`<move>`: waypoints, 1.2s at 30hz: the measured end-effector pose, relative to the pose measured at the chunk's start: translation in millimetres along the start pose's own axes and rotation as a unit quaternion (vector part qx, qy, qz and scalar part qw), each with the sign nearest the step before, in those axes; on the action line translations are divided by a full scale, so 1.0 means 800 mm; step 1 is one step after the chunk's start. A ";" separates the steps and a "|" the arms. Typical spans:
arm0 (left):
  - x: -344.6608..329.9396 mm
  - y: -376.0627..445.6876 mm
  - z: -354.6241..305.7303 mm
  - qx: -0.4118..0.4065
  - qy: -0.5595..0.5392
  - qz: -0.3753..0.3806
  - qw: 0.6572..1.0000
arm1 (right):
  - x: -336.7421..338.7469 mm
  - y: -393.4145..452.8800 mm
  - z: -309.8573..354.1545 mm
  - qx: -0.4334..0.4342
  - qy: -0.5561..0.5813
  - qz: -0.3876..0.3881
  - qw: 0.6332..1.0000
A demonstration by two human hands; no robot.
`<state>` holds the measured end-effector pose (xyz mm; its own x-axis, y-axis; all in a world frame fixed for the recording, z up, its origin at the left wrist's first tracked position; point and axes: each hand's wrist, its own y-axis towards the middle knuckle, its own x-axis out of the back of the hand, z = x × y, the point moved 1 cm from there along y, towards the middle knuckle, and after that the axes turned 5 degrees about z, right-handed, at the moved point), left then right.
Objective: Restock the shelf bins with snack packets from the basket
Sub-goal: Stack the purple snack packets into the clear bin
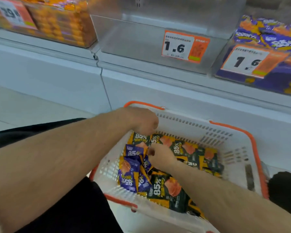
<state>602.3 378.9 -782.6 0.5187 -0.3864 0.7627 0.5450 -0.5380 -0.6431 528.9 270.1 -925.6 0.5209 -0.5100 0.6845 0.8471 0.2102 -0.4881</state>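
Below, white shelf plinth (57, 78), pale floor. Snack packets (165, 187) heaped in white basket (191, 121). Left hand (141, 120) curled, grasp hidden; right hand (163, 155) pinching purple packet (134, 151). Middle bin (141, 39) blurred.

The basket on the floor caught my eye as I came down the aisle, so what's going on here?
A person is restocking snacks. Both hands are down in the white basket, which holds dark green packets and purple packets. The left hand grips a packet at the far end of the pile; the right hand reaches among the packets in the middle, and its grip is unclear. Above, the clear middle bin is empty, while the right bin holds purple packets.
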 end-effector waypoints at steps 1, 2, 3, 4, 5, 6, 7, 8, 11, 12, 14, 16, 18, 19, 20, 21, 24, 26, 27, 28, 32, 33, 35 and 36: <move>-0.003 0.000 0.001 0.005 0.005 0.014 1.000 | -0.017 0.004 0.000 -0.016 -0.001 0.049 0.999; -0.005 0.000 0.002 0.009 0.007 0.021 1.000 | -0.031 0.008 -0.001 -0.035 -0.002 0.082 0.996; -0.006 0.001 0.003 0.012 0.005 0.024 1.000 | -0.043 0.012 -0.003 -0.060 -0.007 0.100 0.993; -0.005 0.000 0.003 0.015 0.000 0.025 1.000 | -0.055 0.015 -0.006 -0.087 -0.017 0.112 0.990; -0.005 0.000 0.003 0.019 -0.006 0.026 0.999 | -0.066 0.016 -0.009 -0.113 -0.028 0.120 0.986; -0.004 0.000 0.004 0.020 -0.015 0.024 0.999 | -0.076 0.018 -0.014 -0.136 -0.039 0.127 0.982; -0.004 0.000 0.005 0.020 -0.022 0.022 0.999 | -0.086 0.018 -0.018 -0.151 -0.049 0.131 0.979; -0.003 0.001 0.004 0.019 -0.026 0.020 0.999 | -0.094 0.016 -0.020 -0.156 -0.055 0.135 0.977; -0.002 0.003 0.006 0.013 -0.029 0.014 0.999 | -0.109 0.013 -0.022 -0.144 -0.042 0.135 0.979; -0.002 0.004 0.006 0.012 -0.029 0.012 0.999 | -0.109 0.011 -0.022 -0.140 -0.037 0.129 0.981; -0.001 0.005 0.007 0.014 -0.024 0.006 1.000 | -0.102 0.007 -0.024 -0.131 -0.012 0.109 0.985; 0.001 0.006 0.008 0.014 -0.018 0.000 1.000 | -0.084 0.001 -0.026 -0.122 0.049 0.088 0.987; 0.002 0.007 0.006 0.013 -0.011 -0.003 1.000 | -0.060 -0.005 -0.029 -0.118 0.099 0.065 0.986; 0.003 0.007 0.005 0.012 -0.009 -0.004 1.000 | -0.046 -0.008 -0.031 -0.114 0.106 0.055 0.986; 0.004 0.007 0.003 0.012 -0.006 -0.006 1.000 | -0.032 -0.013 -0.032 -0.109 0.106 0.047 0.987; 0.005 0.008 0.002 0.009 -0.005 -0.007 1.000 | -0.016 -0.017 -0.033 -0.100 0.102 0.040 0.989; 0.009 0.012 -0.004 0.002 -0.015 -0.020 1.000 | 0.038 -0.031 -0.032 -0.067 0.072 0.015 0.995; 0.013 0.015 -0.010 0.006 -0.041 -0.036 0.998 | 0.077 -0.041 -0.029 -0.038 0.035 0.009 0.999; 0.015 0.016 -0.015 0.007 -0.051 -0.046 0.998 | 0.096 -0.047 -0.026 -0.029 0.021 0.006 0.999; 0.019 0.016 -0.021 0.007 -0.059 -0.055 0.997 | 0.116 -0.054 -0.020 -0.022 0.010 -0.001 1.000; 0.041 0.019 -0.050 -0.006 -0.085 -0.048 0.995 | 0.183 -0.080 -0.005 0.008 0.026 -0.044 0.999; 0.049 0.019 -0.057 -0.021 -0.094 -0.053 0.994 | 0.198 -0.086 -0.002 0.019 0.032 -0.048 0.998; 0.068 0.017 -0.067 -0.057 -0.120 -0.094 0.987 | 0.227 -0.099 0.004 0.038 0.059 -0.068 0.995; 0.078 0.014 -0.070 -0.069 -0.143 -0.123 0.980 | 0.240 -0.105 0.005 0.046 0.077 -0.098 0.991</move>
<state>604.1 307.1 -738.0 0.5563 -0.0169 0.8308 0.5930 -0.6923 -0.4112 557.8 158.0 -751.2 0.3292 -0.6688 0.6667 0.9402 0.1665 -0.2972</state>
